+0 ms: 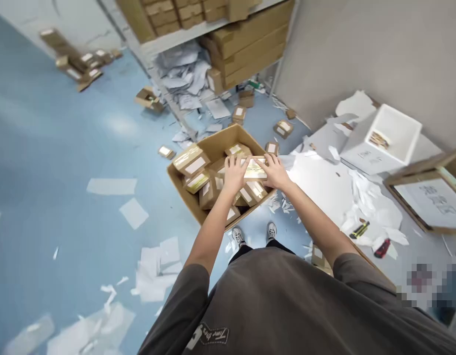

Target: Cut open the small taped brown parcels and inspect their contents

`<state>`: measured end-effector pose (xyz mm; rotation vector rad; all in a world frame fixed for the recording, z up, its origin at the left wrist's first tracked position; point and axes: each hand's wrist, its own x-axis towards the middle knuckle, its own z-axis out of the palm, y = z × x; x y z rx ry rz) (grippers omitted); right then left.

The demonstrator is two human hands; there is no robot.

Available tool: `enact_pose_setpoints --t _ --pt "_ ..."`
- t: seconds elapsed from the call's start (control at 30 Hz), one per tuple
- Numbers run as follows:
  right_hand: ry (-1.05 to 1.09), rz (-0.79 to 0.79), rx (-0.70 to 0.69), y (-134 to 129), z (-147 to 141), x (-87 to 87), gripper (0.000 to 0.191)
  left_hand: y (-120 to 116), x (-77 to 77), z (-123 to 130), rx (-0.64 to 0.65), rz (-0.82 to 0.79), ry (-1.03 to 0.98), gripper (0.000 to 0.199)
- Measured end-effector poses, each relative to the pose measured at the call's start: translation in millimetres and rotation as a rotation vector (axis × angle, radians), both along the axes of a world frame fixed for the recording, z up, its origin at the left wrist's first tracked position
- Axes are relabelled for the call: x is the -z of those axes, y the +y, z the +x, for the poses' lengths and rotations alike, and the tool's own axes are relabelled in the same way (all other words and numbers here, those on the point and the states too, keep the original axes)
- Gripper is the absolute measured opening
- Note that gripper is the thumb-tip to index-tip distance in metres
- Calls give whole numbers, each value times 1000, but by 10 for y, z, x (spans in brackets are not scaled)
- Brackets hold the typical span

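A large open cardboard carton (183, 201) stands in front of me, filled with several small taped boxes (191, 160) that bear white labels. Over its right part, a small taped box (254, 168) is held between my two hands. My left hand (235, 173) grips its left end, and my right hand (273, 170) grips its right end. The fingers of both hands lie over its top. Whether this box touches those beneath it, I cannot tell.
Behind the carton is a metal shelf (183, 33) with long boxes and crumpled paper. Paper sheets (133, 213) and small boxes litter the blue floor. On the right, a table (324, 197) holds a white foam box (379, 140), a yellow cutter (360, 230) and a red cutter (382, 248).
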<state>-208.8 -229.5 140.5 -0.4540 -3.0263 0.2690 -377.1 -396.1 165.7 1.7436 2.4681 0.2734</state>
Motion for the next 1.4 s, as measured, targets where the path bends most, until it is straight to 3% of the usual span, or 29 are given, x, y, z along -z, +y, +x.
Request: enact_pose_setpoints --t 0.13,0.27,0.43,0.57,0.67,0.77,0.87,1.0,1.1,1.27,1.4 --pt "-6 1 241 374 1162 -28 119 818 -23 832 235 12 21 108" --pt "-25 -26 462 777 2352 165 112 1683 213 1833 421 -17 -32 109" --pt "-36 -163 657 1302 3622 690 110 2636 697 3043 596 -122 -44 107" --pt "-66 -313 780 1596 4200 1192 113 3149 1106 3681 677 -248 -7 107" --pt "-76 -428 820 1766 4383 1485 114 3381 1331 3884 684 -335 14 112" --pt "-52 -507 790 1918 4445 1649 116 3520 1419 3937 649 -408 21 119" --pt "-12 -514 811 2023 4430 1688 113 3592 1404 3986 520 -473 40 119" --pt "30 -523 905 2007 4315 1635 111 3617 1374 4114 202 -500 54 118" --pt "54 -539 915 1855 4182 1596 114 3597 1388 4131 121 -536 -29 108" --pt "26 -603 906 1465 3964 1555 111 3462 1459 3816 306 -564 -226 88" --pt "16 -589 1002 1258 3839 1510 97 3330 1585 3515 578 -472 -367 99"
